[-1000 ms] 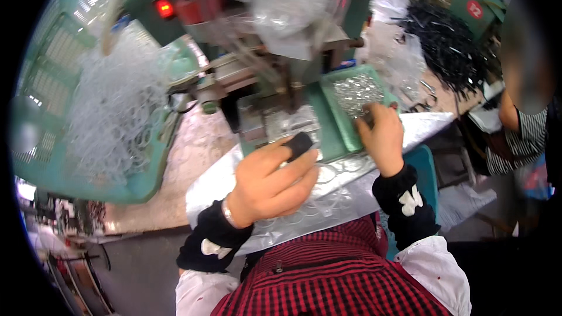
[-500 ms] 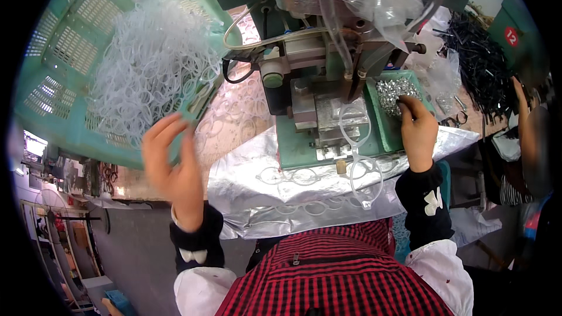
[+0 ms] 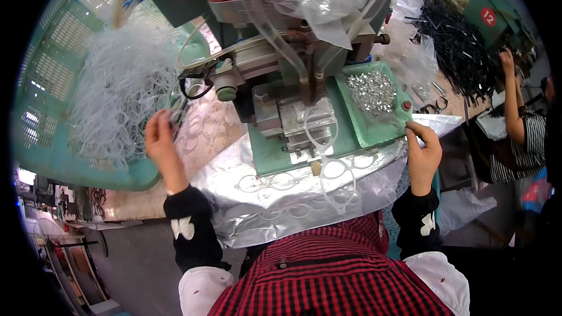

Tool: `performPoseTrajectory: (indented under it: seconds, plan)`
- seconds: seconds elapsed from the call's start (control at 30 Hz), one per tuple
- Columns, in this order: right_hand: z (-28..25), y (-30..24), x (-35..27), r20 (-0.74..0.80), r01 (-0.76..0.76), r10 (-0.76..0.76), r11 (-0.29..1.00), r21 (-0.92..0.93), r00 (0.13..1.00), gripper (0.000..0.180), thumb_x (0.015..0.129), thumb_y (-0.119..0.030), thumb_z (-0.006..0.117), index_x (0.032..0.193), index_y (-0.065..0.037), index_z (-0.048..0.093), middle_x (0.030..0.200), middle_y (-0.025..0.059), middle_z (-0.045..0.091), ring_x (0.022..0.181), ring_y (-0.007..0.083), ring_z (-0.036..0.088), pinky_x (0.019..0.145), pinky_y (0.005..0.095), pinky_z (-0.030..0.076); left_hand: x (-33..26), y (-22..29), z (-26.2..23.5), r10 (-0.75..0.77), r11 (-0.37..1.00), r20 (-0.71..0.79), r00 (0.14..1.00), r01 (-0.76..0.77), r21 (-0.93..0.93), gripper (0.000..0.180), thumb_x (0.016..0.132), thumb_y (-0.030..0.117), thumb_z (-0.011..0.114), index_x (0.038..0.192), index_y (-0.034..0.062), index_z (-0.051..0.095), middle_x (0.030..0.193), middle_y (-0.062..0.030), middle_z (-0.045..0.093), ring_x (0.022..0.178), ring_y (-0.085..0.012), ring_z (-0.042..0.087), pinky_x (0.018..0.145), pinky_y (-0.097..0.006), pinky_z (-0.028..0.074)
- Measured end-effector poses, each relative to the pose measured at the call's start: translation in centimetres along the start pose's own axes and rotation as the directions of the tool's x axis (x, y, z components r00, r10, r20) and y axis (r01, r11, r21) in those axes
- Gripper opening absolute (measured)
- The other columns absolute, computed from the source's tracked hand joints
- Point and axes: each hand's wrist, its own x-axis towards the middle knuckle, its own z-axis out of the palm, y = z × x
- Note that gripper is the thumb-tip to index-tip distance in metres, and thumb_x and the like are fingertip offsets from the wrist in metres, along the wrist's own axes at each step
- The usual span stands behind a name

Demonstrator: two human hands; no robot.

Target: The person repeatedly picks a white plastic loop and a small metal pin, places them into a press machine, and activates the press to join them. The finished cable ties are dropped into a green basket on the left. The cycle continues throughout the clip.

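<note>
Since your two hands are split wide apart right now, the thing that matters is which one sits closer to what. Nearest you, clear plastic frames [image 3: 336, 181] dangle off the green machine base [image 3: 275, 155] onto the foil sheet [image 3: 257, 210] covering the tabletop, their long axis running near to far, pretty much centred between your arms.

Your right hand [image 3: 422, 153] is over at the right edge of the foil, fingers pinched narrow on something tiny; can't tell what it is from here. It's touching the near right corner of the green tray [image 3: 366, 131], and the pile of small shiny metal bits [image 3: 372, 90] lies just up and left of that pinch, farther from you.

Your left hand [image 3: 159, 140] is way out left, fingers curled into the edge of the tangle of clear plastic loops [image 3: 120, 90] heaped in the teal basket [image 3: 52, 82]. Looks like a loose grip on a strand or two, hard to say. That pile spreads left and far of your fingers.
</note>
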Motion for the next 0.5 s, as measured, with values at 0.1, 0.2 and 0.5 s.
performPoseTrajectory:
  seconds: [0.1, 0.2, 0.5]
  plan:
    - [0.3, -2.2, 0.1, 0.138, -0.119, 0.088, 0.965, 0.235, 0.986, 0.016, 0.081, -0.001, 0.070, 0.097, 0.000, 0.072, 0.092, 0.0111, 0.070, 0.086, 0.0233, 0.066, 0.080, 0.0306, 0.050, -0.7, 0.9, -1.8, -0.089, 0.992, 0.048, 0.995, 0.093, -0.085, 0.013, 0.101, 0.014, 0.058, 0.107, 0.0043, 0.063, 0.097, -0.0036, 0.065, 0.084, -0.0096, 0.060, 0.070, -0.024, 0.050]
    - [1.8, -8.2, 2.2, 0.322, -0.020, -0.110, 0.927, 0.375, 0.940, 0.016, 0.080, 0.000, 0.070, 0.096, 0.000, 0.072, 0.092, 0.0104, 0.070, 0.086, 0.0214, 0.066, 0.080, 0.0298, 0.049, -2.5, 3.4, 1.5, -0.017, 0.989, 0.137, 0.990, 0.037, -0.146, 0.014, 0.101, 0.019, 0.058, 0.105, 0.0061, 0.062, 0.092, -0.0034, 0.064, 0.076, -0.0084, 0.058, 0.064, -0.023, 0.047]
    - [9.9, -12.7, 3.4, 0.292, -0.172, -0.049, 0.712, 0.681, 0.955, 0.044, 0.076, -0.004, 0.075, 0.117, 0.002, 0.061, 0.091, 0.0044, 0.065, 0.088, 0.0125, 0.062, 0.084, 0.0277, 0.048, -8.2, 4.2, 4.7, -0.084, 0.957, 0.243, 0.966, 0.147, -0.252, 0.007, 0.101, 0.012, 0.055, 0.103, 0.0048, 0.052, 0.101, -0.0078, 0.060, 0.092, -0.0169, 0.064, 0.075, -0.032, 0.057]
